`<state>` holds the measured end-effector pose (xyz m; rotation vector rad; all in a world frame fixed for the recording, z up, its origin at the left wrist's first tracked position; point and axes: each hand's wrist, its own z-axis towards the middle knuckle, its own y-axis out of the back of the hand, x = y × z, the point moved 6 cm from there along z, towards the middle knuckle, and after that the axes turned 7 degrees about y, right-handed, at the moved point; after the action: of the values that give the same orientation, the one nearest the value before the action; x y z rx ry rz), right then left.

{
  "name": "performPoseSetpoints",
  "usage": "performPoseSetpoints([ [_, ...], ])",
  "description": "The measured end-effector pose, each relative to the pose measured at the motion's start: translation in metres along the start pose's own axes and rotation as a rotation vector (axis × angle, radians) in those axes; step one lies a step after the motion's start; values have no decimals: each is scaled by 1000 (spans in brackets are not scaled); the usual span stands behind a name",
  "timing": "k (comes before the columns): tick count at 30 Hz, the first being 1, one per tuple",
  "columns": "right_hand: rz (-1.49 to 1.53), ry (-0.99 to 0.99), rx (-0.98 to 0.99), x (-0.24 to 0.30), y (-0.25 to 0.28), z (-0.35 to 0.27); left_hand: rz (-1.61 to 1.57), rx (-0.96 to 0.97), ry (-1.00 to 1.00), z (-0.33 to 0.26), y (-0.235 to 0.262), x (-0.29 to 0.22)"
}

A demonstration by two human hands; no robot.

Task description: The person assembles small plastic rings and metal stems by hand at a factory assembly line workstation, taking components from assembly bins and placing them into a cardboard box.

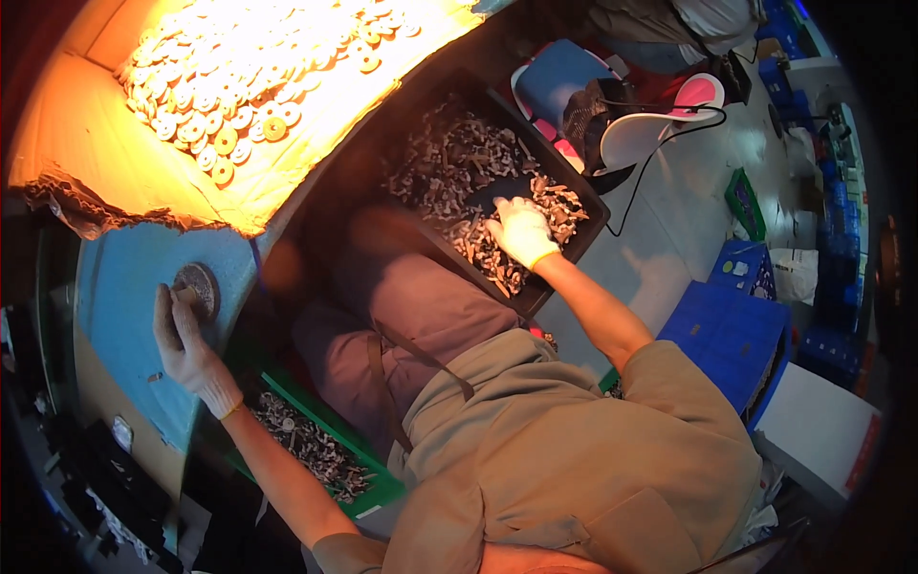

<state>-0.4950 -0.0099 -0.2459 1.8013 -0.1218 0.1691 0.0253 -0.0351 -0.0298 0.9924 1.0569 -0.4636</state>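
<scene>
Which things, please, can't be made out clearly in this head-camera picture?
In the head view:
Right hand: its back hides whether it holds anything.
Disc pile: glare washes out detail; the top edge cuts it off.
Green tray: the left forearm covers part of it.
Background person: cut off by the top edge.

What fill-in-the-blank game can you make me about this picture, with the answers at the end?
1. The person's left grip and right grip both wear white ____.
2. The left grip is next to a round disc on a tabletop coloured ____.
3. The grip at the dark bin of small parts is the person's ____ one.
4. The brightly lit box full of round pieces is made of ____.

Missing words: gloves; blue; right; cardboard.
</scene>
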Motion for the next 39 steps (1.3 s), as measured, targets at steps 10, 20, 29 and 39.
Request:
performPoseSetpoints([
  [10,411,-21,229,-18,1,36,-24,8,32,7,14,18],
  [20,305,13,343,-3,10,33,64,27,-57,9,22,17],
  [29,830,-137,327,-53,2,25,-17,95,173,-32,-2,-72],
  [39,2032,-99,383,34,92,-50,-81,103,197,-29,-2,-62],
])
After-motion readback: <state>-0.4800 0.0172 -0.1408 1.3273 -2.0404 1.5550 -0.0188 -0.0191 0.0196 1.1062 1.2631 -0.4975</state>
